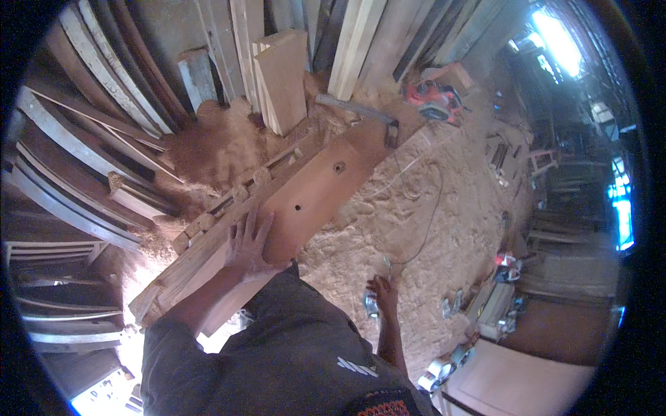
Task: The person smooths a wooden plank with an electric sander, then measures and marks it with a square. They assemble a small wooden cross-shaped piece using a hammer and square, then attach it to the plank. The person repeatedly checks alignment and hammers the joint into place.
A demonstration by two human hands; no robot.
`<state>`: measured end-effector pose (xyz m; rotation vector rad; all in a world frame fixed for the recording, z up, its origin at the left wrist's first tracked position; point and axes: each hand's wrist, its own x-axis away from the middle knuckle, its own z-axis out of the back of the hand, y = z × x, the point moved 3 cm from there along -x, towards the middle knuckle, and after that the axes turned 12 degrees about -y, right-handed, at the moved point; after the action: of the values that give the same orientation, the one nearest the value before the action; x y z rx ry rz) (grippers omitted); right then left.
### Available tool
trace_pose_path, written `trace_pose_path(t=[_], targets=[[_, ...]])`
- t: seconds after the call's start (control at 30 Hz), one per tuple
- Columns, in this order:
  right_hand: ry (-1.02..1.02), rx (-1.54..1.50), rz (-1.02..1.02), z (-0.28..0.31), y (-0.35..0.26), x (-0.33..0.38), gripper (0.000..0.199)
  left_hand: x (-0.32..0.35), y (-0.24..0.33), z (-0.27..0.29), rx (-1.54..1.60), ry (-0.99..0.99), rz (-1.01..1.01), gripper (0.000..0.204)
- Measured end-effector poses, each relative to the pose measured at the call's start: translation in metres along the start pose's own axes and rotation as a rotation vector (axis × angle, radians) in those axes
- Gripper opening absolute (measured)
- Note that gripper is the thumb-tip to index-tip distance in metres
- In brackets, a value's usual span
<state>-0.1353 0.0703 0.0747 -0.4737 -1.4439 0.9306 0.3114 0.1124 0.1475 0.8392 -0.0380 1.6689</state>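
The sawdust-covered workbench (pixel 416 229) carries a long reddish board (pixel 305 197) with two drilled holes, lying along its left edge. Right of the board, a thin cord (pixel 430 215) loops across the shavings. Beyond the board's far end sits a red power tool (pixel 433 99), with a dark metal bar (pixel 354 109) just left of it.

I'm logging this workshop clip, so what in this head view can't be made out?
- Object at the right hand: too small and blurred to name, grip unclear.
- Board under the left hand: its near end is hidden by the person's dark sleeve.
- Right-side benches: dark, bent by the fisheye rim.
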Motion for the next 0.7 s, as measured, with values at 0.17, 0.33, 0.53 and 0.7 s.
trace_pose_path(t=[0.17,0.33,0.53,0.7], targets=[[-0.098,0.282,0.186,-0.005,-0.117,-0.111,0.040,0.006,0.002,0.001,0.005,-0.040,0.051,0.134],[-0.099,0.504,0.524,-0.019,-0.222,-0.203,0.032,0.006,-0.002,0.000,-0.017,0.142,0.019,0.127],[-0.308,0.547,0.598,-0.038,-0.297,-0.293,0.049,0.001,-0.011,-0.013,0.173,0.246,0.141,0.123],[-0.112,1.153,0.707,-0.053,-0.360,-0.380,0.067,0.022,0.012,-0.016,0.198,0.682,0.407,0.118]])
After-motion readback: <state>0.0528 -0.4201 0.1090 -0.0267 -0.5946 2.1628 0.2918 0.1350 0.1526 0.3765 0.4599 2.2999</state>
